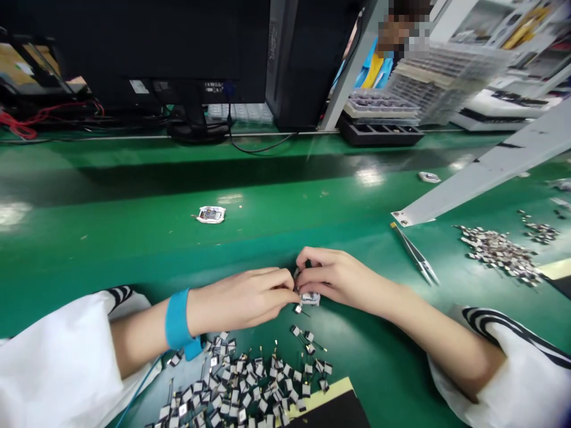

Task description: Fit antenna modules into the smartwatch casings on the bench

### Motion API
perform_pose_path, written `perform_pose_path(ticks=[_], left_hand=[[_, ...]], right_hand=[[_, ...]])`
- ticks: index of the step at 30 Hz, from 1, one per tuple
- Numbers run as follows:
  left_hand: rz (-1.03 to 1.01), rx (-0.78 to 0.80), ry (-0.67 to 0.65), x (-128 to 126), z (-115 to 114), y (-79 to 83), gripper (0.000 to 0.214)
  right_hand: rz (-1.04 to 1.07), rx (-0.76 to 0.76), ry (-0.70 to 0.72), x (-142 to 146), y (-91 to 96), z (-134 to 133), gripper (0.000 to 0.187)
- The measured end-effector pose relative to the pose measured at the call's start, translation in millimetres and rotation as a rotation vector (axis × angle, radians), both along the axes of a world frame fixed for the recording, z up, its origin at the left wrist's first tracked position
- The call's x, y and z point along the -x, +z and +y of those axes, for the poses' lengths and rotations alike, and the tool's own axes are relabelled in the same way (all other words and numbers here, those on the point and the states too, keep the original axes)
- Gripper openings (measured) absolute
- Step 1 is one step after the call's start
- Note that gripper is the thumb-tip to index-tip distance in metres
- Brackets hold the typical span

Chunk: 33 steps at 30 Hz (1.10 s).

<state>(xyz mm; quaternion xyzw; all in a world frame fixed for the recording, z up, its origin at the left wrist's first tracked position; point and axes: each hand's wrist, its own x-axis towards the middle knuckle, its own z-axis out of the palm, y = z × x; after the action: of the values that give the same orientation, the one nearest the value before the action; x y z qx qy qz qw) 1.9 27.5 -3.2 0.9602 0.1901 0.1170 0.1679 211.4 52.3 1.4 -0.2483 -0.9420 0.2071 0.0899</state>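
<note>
Small electronic module (310, 299), white and metallic, sits pinched at lower centre of the head view, where the two hands meet above a green bench mat (134, 249). Left hand (241, 300) reaches in from the lower left, its fingers curled nearly closed with the tips against the module's left side; a blue wrist strap (177, 321) circles that wrist. Right hand (339, 282) reaches in from the lower right, also nearly closed, its fingers bent over the top of the module; which fingers bear on it is hard to tell. Pile of similar small parts (241, 380) lies just below the hands, some with thin leads, beside a yellow-edged black pad (321, 404). Steel tweezers (417, 254) lie to the right of the right hand, near a second pile of parts (499, 252). Farther up the mat are a flat white module (211, 214) and a grey metal strip (486, 169). Along the top of the frame stand a black monitor (178, 47) and a black tray (381, 135), beside stacked clear trays (446, 77).
</note>
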Motion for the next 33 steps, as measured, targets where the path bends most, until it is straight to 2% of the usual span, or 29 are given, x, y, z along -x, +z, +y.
perform_pose_path(ticks=[3,6,9,11,14,17,20,23,27,33], left_hand=[[0.102,-0.077,-0.013,-2.7,-3.5,-0.1,0.027],[0.225,-0.136,0.007,-4.4,-5.1,2.1,0.029],[0.281,-0.164,0.021,-3.3,-3.6,6.8,0.030],[0.287,-0.154,0.034,-1.4,-1.0,9.0,0.030],[0.166,-0.104,0.078,1.2,2.2,8.0,0.027],[-0.094,-0.044,0.172,0.7,1.2,3.2,0.021],[-0.230,0.009,0.255,-3.2,-2.6,-0.3,0.014],[-0.220,-0.017,0.233,-7.6,-4.5,-1.7,0.012],[-0.118,-0.127,0.192,-10.6,-4.4,-2.5,0.014],[-0.053,-0.195,0.243,-12.1,-9.9,-1.1,0.017]], right_hand=[[0.099,-0.036,-0.042,7.6,-11.6,-5.8,0.017],[0.209,0.093,-0.270,10.9,-13.6,-11.4,0.008],[0.157,0.240,-0.519,5.6,-8.9,-12.1,0.008],[0.071,0.269,-0.565,-1.6,-5.7,-11.0,0.012],[0.054,0.223,-0.484,-11.3,-4.8,-11.2,0.017],[0.111,0.185,-0.347,-13.2,-10.1,-14.5,0.047],[0.184,0.123,-0.314,-7.5,-18.7,-18.5,0.046],[0.258,0.079,-0.318,-1.0,-24.1,-20.6,0.045],[0.272,0.070,-0.314,1.9,-23.8,-20.6,0.044],[0.264,0.055,-0.321,1.2,-21.0,-20.5,0.043]])
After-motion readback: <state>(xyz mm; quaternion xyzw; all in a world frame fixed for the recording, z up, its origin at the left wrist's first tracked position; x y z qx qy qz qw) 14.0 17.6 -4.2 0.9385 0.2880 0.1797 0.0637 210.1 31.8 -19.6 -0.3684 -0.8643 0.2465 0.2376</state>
